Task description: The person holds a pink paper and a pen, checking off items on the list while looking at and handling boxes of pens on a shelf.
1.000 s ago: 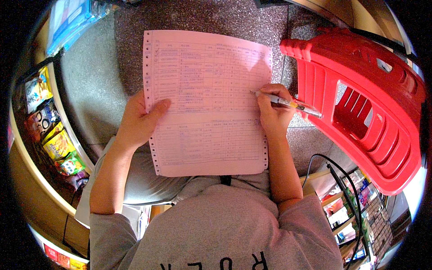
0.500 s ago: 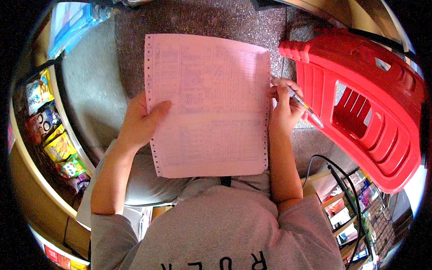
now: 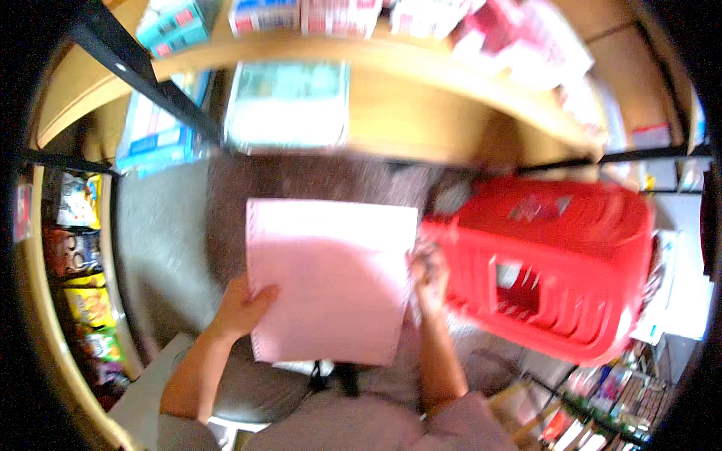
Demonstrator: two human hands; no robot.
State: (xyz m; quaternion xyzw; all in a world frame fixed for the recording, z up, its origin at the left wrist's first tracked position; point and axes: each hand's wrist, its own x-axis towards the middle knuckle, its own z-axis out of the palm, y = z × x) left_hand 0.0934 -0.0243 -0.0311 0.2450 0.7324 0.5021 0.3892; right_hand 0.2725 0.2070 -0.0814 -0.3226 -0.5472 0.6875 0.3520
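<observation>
A pale pink sheet of form paper [image 3: 331,289], with rows of punched holes down its sides, is held up in front of my body. My left hand [image 3: 242,308] grips its left edge, thumb on top and fingers behind. At the right edge is my right hand [image 3: 431,279], closed and blurred by motion. The pen in it, plain half a second earlier, is too smeared to make out now. Whether these fingers also pinch the paper cannot be told. The print on the sheet is washed out.
Right of the sheet, close to my right hand, lies a red plastic basket [image 3: 579,301] with slots. A wooden shelf [image 3: 421,64] with boxes crosses the far side. Snack packets [image 3: 90,307] line a shelf at left. More shelved goods [image 3: 624,387] stand at lower right.
The view has tipped up, bringing the far shelf and its boxes into sight. Sheet, hands and basket sit lower in the picture. Both hands keep their places at the sheet's edges.
</observation>
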